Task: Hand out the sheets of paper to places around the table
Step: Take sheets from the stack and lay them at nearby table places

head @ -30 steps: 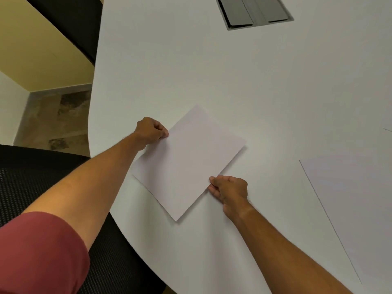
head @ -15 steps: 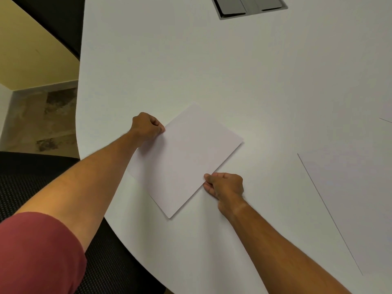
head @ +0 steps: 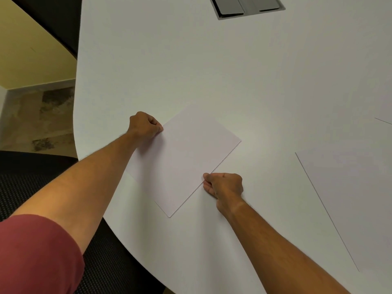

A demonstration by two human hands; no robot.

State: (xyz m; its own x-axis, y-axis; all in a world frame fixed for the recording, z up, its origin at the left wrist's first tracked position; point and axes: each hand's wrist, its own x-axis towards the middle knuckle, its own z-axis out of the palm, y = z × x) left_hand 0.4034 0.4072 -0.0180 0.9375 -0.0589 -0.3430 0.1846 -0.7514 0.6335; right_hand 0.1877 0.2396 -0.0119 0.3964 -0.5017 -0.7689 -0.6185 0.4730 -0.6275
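Both hands are pinching one white sheet of paper lying flat near the white table's curved edge: left hand gripping its far-left edge, right hand gripping its near-right edge. Another sheet is lying to the right.

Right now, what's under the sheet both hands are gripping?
The sheet lies flat on the white table, left hand and right hand pinching opposite edges. Anything beneath it, such as more sheets, is covered.
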